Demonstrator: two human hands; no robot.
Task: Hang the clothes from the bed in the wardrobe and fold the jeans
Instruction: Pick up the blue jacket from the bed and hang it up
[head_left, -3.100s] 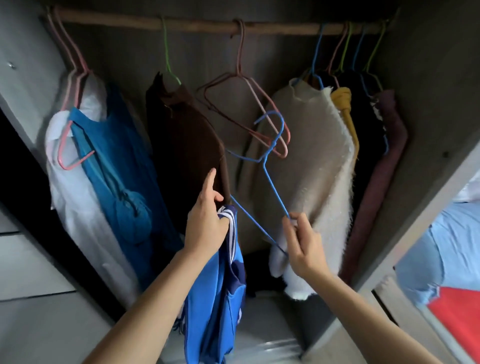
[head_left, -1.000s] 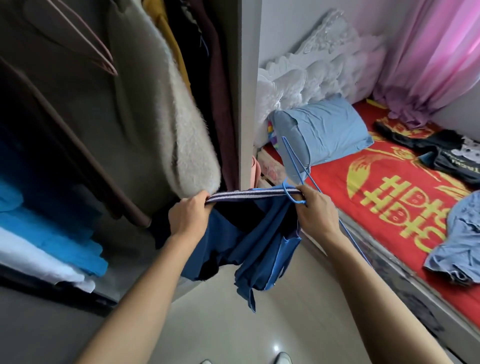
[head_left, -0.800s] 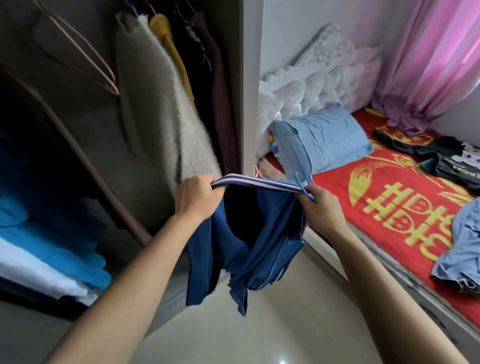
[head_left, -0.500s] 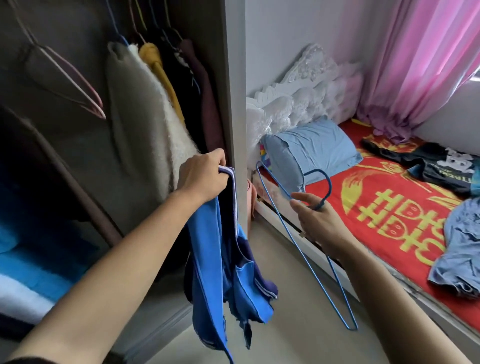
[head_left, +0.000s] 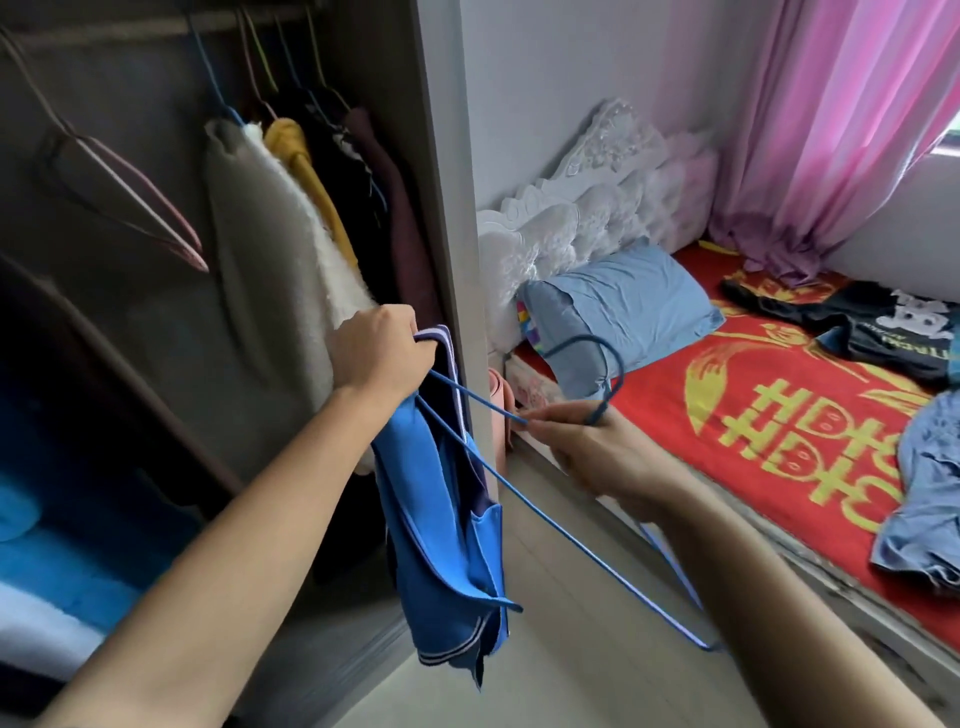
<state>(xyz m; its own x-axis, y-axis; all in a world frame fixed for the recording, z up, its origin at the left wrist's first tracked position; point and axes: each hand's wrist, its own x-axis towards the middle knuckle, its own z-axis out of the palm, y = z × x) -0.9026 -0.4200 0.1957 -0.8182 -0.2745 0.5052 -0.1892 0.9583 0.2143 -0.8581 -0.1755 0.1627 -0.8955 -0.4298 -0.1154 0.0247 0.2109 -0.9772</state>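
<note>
Blue wire hanger (head_left: 470, 391) is pinched at its neck by the right hand (head_left: 587, 447). One arm of it pokes toward the striped opening of the blue garment (head_left: 441, 530), which the left hand (head_left: 382, 348) clutches just in front of the wardrobe (head_left: 441, 208) side panel. The wire end could snag the fabric or miss the opening, and slack cloth may slide off the thin shoulder. Other clothes lie on the bed (head_left: 779, 415).

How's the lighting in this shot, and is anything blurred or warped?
Head view: the wardrobe is dim inside, nearly black lower left; the bed by the pink curtain is daylit; the wide-angle lens leans the wardrobe's side wall; the blue hanger looks slightly soft, the blue garment in the left hand sharp.
</note>
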